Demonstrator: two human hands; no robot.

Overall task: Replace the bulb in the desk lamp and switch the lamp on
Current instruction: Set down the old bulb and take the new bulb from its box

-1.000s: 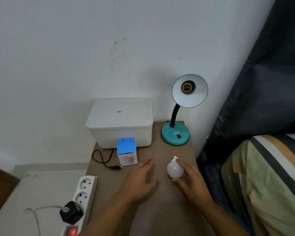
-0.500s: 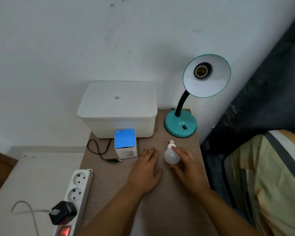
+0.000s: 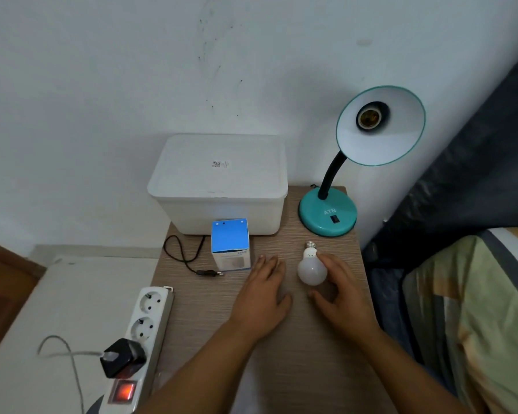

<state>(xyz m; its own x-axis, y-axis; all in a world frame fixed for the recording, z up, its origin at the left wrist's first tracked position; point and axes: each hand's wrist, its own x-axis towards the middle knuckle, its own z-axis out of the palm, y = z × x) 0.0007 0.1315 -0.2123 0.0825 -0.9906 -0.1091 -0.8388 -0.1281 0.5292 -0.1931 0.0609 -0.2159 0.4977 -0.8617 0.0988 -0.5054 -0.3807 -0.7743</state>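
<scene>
A teal desk lamp (image 3: pixel 328 215) stands at the back right of the small wooden table (image 3: pixel 296 354). Its shade faces me and the socket (image 3: pixel 371 116) is empty. A white bulb (image 3: pixel 310 271) lies on the table in front of the lamp base, screw cap pointing away from me. My right hand (image 3: pixel 341 297) curves around the bulb's right side, index finger touching it, thumb a little apart below it. My left hand (image 3: pixel 262 297) rests flat on the table just left of the bulb, holding nothing. A blue bulb box (image 3: pixel 230 242) stands further left.
A white lidded container (image 3: pixel 219 180) sits at the back of the table. The lamp's black plug (image 3: pixel 210 273) lies unplugged by the box. A power strip (image 3: pixel 145 321) with a lit red switch and a black adapter lies left. Striped bedding (image 3: pixel 476 309) borders the right.
The bulb has come to rest on the table under my right hand, and the thumb has come away from it. My left hand stays flat. My view has moved closer.
</scene>
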